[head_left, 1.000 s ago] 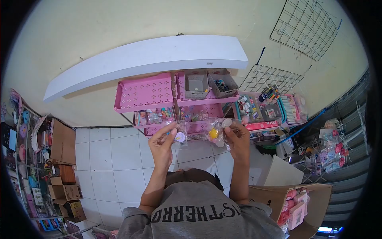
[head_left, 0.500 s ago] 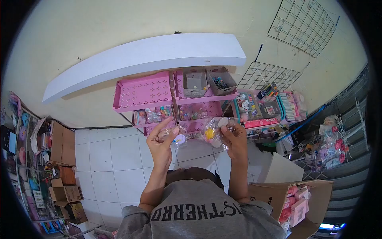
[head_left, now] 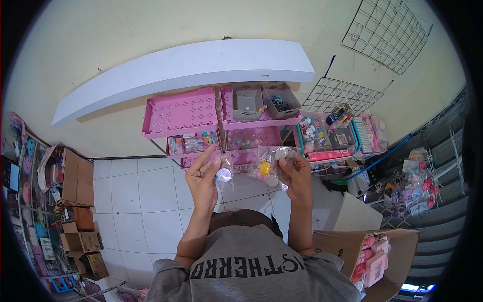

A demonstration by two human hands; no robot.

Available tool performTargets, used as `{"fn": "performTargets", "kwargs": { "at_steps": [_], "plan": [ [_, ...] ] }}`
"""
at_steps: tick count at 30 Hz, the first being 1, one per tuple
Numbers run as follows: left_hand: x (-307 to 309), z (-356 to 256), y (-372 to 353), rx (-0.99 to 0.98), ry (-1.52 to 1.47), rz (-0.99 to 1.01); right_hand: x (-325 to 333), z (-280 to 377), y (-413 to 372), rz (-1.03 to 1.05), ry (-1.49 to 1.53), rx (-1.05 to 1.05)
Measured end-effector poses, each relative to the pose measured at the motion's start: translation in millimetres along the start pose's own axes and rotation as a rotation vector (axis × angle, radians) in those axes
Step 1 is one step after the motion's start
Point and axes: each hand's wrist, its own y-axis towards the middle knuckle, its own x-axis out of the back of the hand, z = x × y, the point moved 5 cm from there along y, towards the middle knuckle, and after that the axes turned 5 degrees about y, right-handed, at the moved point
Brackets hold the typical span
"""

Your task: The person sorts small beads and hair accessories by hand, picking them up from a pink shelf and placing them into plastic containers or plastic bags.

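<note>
My left hand (head_left: 201, 178) pinches a small clear plastic packet (head_left: 224, 175) with a round white and blue piece inside. Across from it, my right hand (head_left: 297, 176) grips several clear plastic packets (head_left: 265, 168) bunched together. A yellow piece, something pink and round whitish discs show through that plastic; their exact kind is too small to make out. Both hands are raised in front of my chest, apart from each other, before the pink rack (head_left: 182, 113). The fingers of my right hand partly cover what they hold.
Grey baskets (head_left: 247, 103) stand on the pink rack's upper tier beneath a white wall shelf (head_left: 186, 60). A teal-edged tray (head_left: 329, 141) of small goods is to the right. An open cardboard box (head_left: 402, 251) with pink items stands at lower right, smaller boxes (head_left: 83, 241) at left.
The packet in my left hand has turned, so its round piece now faces differently and the plastic hangs more upright. The packets in my right hand have shifted slightly. Both hands stay nearly in place.
</note>
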Motion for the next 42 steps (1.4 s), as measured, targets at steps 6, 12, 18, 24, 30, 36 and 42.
{"fn": "performTargets", "kwargs": {
  "at_steps": [6,12,18,24,30,36,42],
  "plan": [
    [5.7,0.3,1.9,-0.058,0.077,-0.042,-4.2,-1.7,2.0,0.019,-0.001,-0.023],
    [5.8,-0.4,5.1,0.034,0.001,-0.066,-10.5,-2.3,5.5,0.000,-0.021,-0.032],
    [6.1,-1.1,5.6,-0.085,0.142,-0.059,-12.7,-3.3,6.8,0.001,-0.021,-0.025],
    [-3.5,-2.2,8.4,-0.028,0.088,-0.076,-2.0,-9.1,9.9,0.059,0.000,-0.049],
    [-5.5,-15.1,15.3,-0.122,0.240,-0.026,-2.5,-10.3,9.0,0.155,-0.038,-0.051],
    [-27.5,-47.1,21.2,-0.320,0.413,0.126,-26.8,2.9,8.4,0.416,-0.306,0.003],
    [-47.4,-63.6,23.1,-0.509,0.357,0.319,-69.1,6.9,3.7,0.566,-0.320,-0.114]
  ]
}}
